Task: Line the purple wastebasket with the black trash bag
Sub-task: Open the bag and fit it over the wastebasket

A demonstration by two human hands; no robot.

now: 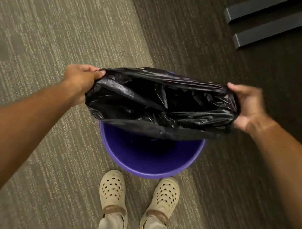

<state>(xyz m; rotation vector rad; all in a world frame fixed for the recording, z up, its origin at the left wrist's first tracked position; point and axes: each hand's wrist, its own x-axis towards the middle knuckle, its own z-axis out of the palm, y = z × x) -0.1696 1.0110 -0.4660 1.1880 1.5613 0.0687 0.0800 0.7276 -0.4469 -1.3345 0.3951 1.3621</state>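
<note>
A round purple wastebasket (pixel 147 165) stands on the carpet just in front of my feet. Above it a black trash bag (pixel 161 104) is stretched wide, its mouth open toward me. It covers the far half of the basket's opening, and the near rim and inner wall show below it. My left hand (pixel 81 79) grips the bag's left edge in a fist. My right hand (pixel 248 108) holds the bag's right edge with fingers curled around it. The bag's lower part hangs inside the basket, mostly hidden.
My two feet in cream perforated clogs (pixel 114 193) stand right behind the basket. Striped grey carpet (pixel 41 27) covers the floor, darker at the right. Two dark metal furniture legs (pixel 279 22) lie on the floor at the top right.
</note>
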